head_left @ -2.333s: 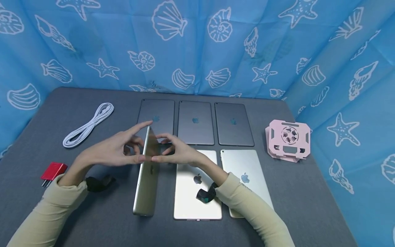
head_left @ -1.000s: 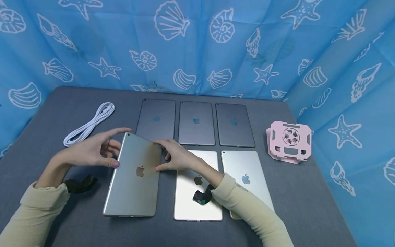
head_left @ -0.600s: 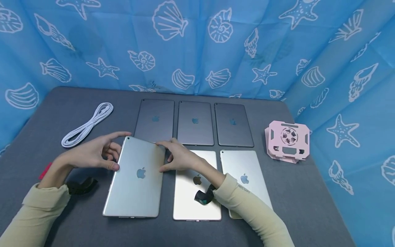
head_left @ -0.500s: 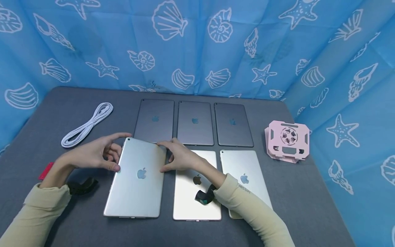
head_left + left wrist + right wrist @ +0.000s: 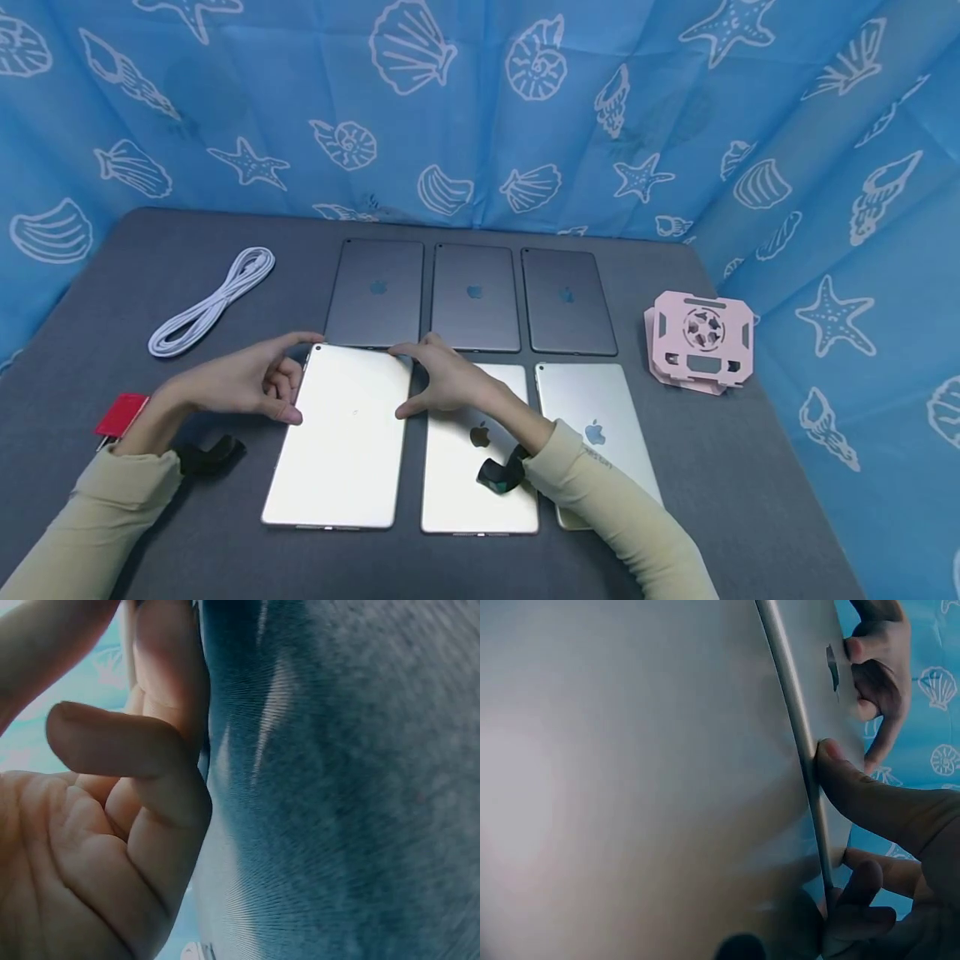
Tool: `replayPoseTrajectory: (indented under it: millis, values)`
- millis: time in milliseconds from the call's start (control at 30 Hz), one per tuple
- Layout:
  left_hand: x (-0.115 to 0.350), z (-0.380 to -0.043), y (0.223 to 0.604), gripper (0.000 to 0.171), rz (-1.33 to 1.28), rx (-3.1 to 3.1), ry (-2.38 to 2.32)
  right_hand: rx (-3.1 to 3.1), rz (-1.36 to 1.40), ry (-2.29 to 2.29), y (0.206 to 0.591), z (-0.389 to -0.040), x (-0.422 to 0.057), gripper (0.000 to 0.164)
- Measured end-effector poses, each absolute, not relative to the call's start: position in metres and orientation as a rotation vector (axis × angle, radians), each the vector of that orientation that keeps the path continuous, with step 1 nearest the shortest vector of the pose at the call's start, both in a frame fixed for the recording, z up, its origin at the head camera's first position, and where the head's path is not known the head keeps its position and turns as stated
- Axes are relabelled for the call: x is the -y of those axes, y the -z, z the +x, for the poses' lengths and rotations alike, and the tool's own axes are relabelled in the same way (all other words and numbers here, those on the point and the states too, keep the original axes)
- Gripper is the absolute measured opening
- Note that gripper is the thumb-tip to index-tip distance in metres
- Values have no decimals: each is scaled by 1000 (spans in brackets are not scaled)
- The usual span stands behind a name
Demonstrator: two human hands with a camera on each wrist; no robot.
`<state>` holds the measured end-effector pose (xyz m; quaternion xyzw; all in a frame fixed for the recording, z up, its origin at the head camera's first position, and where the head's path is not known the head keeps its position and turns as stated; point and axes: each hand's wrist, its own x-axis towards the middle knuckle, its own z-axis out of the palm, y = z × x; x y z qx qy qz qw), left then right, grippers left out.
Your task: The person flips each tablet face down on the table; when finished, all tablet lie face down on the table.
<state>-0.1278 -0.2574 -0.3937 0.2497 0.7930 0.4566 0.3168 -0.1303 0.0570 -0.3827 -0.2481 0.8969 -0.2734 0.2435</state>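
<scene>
In the head view, a silver tablet [image 5: 337, 467] with its back facing up lies nearly flat at the front left, bright with glare. My left hand [image 5: 243, 379] holds its left side, thumb on the long edge and index finger at the top corner. My right hand [image 5: 450, 379] grips the opposite side, thumb at the right edge and index finger along the top. Curled fingers of the left hand [image 5: 142, 795] show close to the grey cloth in the left wrist view. The right wrist view shows the right thumb [image 5: 877, 795] near a tablet's edge.
Two more silver tablets, a middle one [image 5: 450, 492] and a right one [image 5: 600, 392], lie alongside, partly under my right arm. Three dark grey tablets [image 5: 476, 317] form a row behind. A white cable [image 5: 213, 304], red charger [image 5: 123, 414] and pink stand [image 5: 701, 337] sit around them.
The tablet has swung from standing on edge to back up, then tilted down nearly flat. Both hands kept hold of it, moving left with it at first, then slightly lower and back right.
</scene>
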Motion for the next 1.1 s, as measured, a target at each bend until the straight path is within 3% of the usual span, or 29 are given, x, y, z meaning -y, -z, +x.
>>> replayPoseTrajectory:
  millis: [667, 1100]
  values:
    - [246, -125, 392, 112, 646, -2208, -1030, -2475, -675, 758, 384, -131, -60, 89]
    - [235, -121, 392, 97, 684, -2358, -942, -2475, -663, 728, 383, -131, -65, 88]
